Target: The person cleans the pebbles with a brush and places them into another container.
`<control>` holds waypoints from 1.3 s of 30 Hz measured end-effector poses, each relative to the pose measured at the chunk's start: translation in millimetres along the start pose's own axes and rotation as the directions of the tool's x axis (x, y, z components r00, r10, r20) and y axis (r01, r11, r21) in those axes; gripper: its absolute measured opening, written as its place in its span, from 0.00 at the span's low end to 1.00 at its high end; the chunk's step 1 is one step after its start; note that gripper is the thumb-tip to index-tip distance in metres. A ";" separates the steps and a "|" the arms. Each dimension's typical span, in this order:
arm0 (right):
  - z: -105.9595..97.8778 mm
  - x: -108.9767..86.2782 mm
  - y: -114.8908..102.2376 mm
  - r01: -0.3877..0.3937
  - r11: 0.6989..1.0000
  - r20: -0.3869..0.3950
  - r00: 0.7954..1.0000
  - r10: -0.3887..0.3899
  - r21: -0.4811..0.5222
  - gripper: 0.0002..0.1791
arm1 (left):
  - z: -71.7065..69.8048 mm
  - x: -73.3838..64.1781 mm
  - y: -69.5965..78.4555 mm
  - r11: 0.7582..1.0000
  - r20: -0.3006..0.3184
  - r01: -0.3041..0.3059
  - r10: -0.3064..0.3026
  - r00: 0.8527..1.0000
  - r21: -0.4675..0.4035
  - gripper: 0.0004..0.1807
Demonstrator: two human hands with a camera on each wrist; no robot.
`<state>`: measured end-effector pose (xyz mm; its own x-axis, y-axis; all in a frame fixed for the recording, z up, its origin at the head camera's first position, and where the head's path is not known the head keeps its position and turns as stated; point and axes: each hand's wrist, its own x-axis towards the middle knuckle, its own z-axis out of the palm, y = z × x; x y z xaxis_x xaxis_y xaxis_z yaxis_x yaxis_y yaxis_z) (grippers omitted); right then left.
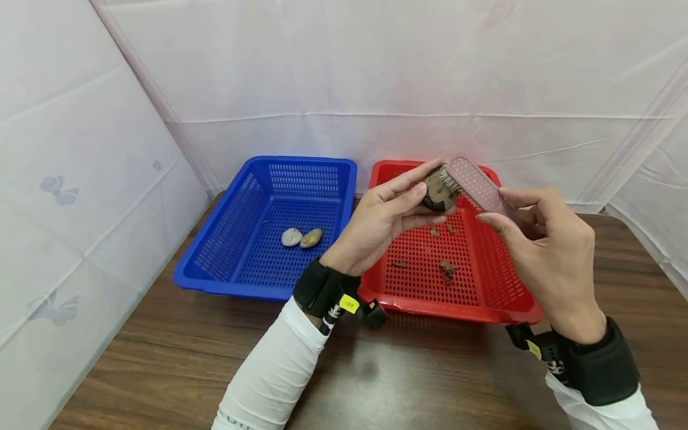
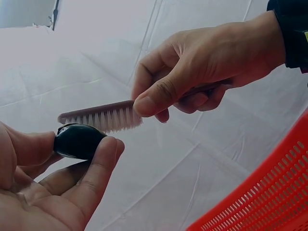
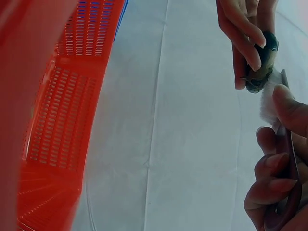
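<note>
My left hand [image 1: 371, 224] pinches a dark, smooth stone [image 1: 436, 200] between thumb and fingers, above the red basket [image 1: 446, 312]. Brown mud coats much of the face seen in the head view, while the underside in the left wrist view is glossy black. My right hand [image 1: 561, 257] grips the handle of a pinkish scrubbing brush [image 1: 475, 181] with a dotted back. Its pale bristles [image 2: 113, 119] meet the stone's muddy side at the brush's far end. The right wrist view also has the brush handle [image 3: 291, 178] within curled fingers.
Clumps of brown mud [image 1: 447, 270] lie on the red basket's floor. Left of it stands a blue basket [image 1: 231, 288] with a white stone [image 1: 291, 237] and a tan stone [image 1: 311, 238]. Both baskets stand on a wooden table [image 1: 177, 358], with pale sheeting [image 1: 322, 60] behind.
</note>
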<state>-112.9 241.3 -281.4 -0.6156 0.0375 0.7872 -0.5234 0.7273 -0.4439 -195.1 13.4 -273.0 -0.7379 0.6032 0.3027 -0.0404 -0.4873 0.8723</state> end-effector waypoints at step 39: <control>-1.4 -1.4 -5.8 -0.076 0.987 0.035 0.997 0.072 0.138 0.33 | -2.9 0.3 -3.4 0.987 0.032 0.087 -0.084 0.996 -0.132 0.25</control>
<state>-108.2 237.9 -279.3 -0.6716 0.0659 0.7380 -0.5516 0.6206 -0.5573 -197.2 13.4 -276.9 -0.7100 0.6618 0.2408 -0.1930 -0.5116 0.8372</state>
